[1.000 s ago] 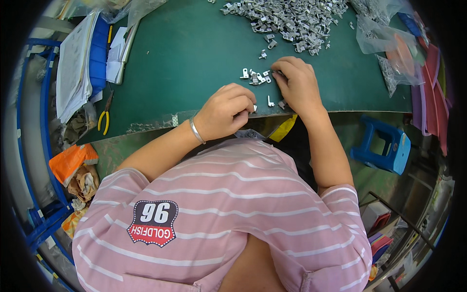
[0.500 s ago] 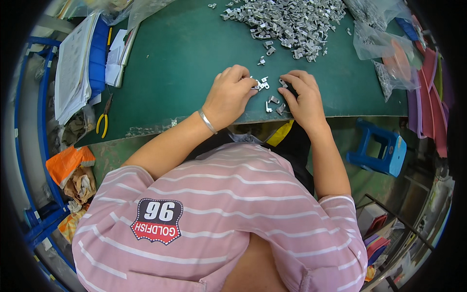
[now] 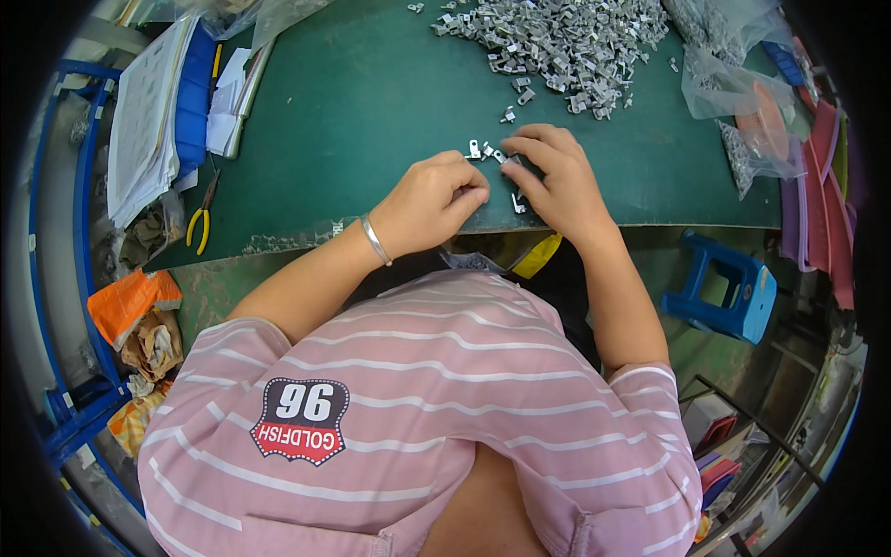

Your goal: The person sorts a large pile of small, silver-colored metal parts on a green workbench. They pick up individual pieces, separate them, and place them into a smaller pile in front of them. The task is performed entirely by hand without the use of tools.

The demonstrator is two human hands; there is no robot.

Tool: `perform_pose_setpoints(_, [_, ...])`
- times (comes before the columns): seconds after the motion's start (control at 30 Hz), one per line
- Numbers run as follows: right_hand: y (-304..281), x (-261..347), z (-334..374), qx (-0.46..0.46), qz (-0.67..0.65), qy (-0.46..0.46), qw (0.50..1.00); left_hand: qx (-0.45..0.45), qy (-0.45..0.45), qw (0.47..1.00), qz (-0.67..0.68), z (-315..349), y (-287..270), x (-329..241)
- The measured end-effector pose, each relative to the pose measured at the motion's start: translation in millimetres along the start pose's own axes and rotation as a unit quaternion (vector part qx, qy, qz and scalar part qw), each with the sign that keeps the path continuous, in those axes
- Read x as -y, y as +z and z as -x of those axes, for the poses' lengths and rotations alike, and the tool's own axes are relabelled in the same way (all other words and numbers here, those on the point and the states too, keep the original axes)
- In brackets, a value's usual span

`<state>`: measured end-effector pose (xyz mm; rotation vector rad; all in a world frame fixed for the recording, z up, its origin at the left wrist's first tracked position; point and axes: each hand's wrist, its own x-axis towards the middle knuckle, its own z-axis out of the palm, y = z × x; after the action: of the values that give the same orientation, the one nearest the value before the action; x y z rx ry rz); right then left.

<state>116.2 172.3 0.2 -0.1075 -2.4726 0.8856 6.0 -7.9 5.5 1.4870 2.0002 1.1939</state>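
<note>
My left hand is closed above the table near its front edge, fingers curled in; whatever they hold, if anything, is hidden. A silver bangle circles that wrist. My right hand reaches in from the right, with a small bent metal bracket at its thumb and fingertips. Just left of these fingertips, a few more small metal brackets lie close together on the green table. A single bracket rests below my right thumb, near the table edge.
A large heap of metal brackets covers the far middle of the green table. Plastic bags lie at the right. Yellow-handled pliers and a blue tray with papers are at the left. A blue stool stands right.
My left hand has drawn back toward me and left, away from the small brackets. My right hand has moved left to them. Of the loose brackets near the edge, only one still shows.
</note>
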Motion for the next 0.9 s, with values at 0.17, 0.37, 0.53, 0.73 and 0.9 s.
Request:
perform_pose_setpoints(0.17, [0.5, -1.2, -6.4, 0.078, -0.003, -0.004, 0.997, -0.057, -0.009, 0.997, -0.045, -8.8, 5.2, 11.9])
perform_pose_setpoints(0.37, [-10.9, 1.3, -14.9, 0.166, -0.141, 0.009, 0.976, -0.147, -0.023, 0.985, -0.089, -21.7, 9.7, 13.1])
perform_pose_setpoints(0.53, [12.0, -16.7, -37.6, -0.049, 0.055, -0.076, 0.994, -0.121, 0.019, 0.985, -0.124, -34.5, 16.2, 19.5])
perform_pose_setpoints(0.73, [-18.4, -19.0, -14.0, 0.123, -0.075, 0.006, 0.990, -0.075, 0.156, 0.975, -0.135, -10.5, 4.0, 18.4])
perform_pose_setpoints(0.9, [-28.8, -15.6, 14.7, 0.089, -0.065, 0.034, 0.993, -0.040, -0.004, 0.998, -0.040, -4.3, -12.8, 9.5])
